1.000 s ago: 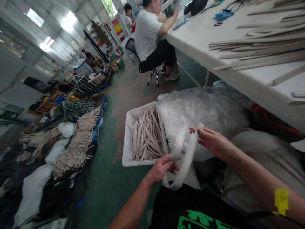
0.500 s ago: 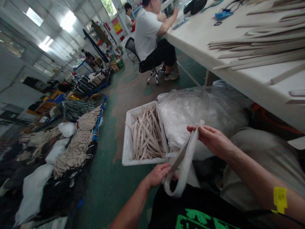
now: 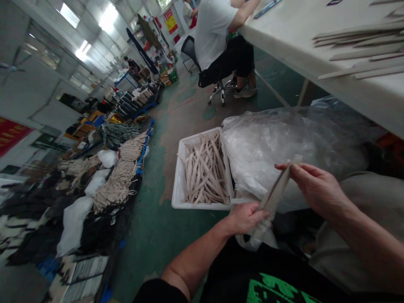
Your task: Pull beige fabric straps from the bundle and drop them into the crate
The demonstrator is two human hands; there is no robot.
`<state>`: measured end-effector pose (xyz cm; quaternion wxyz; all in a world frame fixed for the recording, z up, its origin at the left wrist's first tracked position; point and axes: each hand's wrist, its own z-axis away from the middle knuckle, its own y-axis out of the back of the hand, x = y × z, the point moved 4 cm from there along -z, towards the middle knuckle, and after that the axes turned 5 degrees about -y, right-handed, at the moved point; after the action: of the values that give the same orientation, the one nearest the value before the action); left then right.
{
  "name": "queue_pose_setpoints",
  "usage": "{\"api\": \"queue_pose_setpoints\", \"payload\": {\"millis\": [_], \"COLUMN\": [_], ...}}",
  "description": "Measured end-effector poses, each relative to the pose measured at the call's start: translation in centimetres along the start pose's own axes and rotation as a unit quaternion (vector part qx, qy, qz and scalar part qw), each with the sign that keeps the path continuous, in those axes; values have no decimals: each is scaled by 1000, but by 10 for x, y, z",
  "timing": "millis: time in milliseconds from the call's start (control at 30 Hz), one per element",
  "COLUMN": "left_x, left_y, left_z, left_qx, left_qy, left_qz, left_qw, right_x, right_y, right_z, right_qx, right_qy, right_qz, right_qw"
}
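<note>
A beige fabric strap (image 3: 275,197) is stretched between my two hands, above my lap. My right hand (image 3: 315,183) pinches its upper end between thumb and fingers. Lower down, my left hand (image 3: 248,217) is closed round the strap, and a loop of it hangs below the fingers. Just left of the hands, a white plastic bin (image 3: 178,191) stands on the floor. Inside it lies a tangled heap of similar beige straps (image 3: 203,168).
Clear plastic sheeting (image 3: 265,147) bulges beside the bin. At the upper right, a white table (image 3: 290,46) carries more flat strips (image 3: 362,42). A seated person (image 3: 214,33) works at its far end. Bundles of straps (image 3: 113,183) and white bags lie on pallets to the left.
My left hand has moved up along the strap, closer to my right hand, and the hanging loop is smaller. The camera has turned left, so the scene sits further right.
</note>
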<state>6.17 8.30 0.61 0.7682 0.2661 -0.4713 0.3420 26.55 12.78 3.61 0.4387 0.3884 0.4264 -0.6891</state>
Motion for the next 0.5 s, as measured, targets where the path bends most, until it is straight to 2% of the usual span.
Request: {"api": "queue_pose_setpoints", "payload": {"millis": [67,133,233,300,367,433,467,500], "left_x": [-14,-27,-47,-55,-53,-39,-29,-16], "left_y": [4,15,47,81,122,169,196,219], "left_z": [15,28,45,52,54,50,46,40], "left_qx": [-11,4,65,138,218,294,354,388], "left_qy": [0,12,48,48,39,35,43,43], "left_qz": [45,92,142,144,139,105,52,19], "left_qw": [999,996,987,979,965,949,933,920], "right_x": [-4,-8,-12,-14,-12,-5,1,9], "right_y": [-1,-3,0,6,6,-3,-13,-25], "right_z": [0,1,3,4,7,14,19,26], "right_qx": [-10,-15,4,23,5,-58,-114,-181], "right_qy": [-9,-20,-18,-1,18,24,18,7], "right_qz": [-9,-17,-32,5,87,153,171,185], "right_qw": [1000,1000,999,1000,996,986,978,966]}}
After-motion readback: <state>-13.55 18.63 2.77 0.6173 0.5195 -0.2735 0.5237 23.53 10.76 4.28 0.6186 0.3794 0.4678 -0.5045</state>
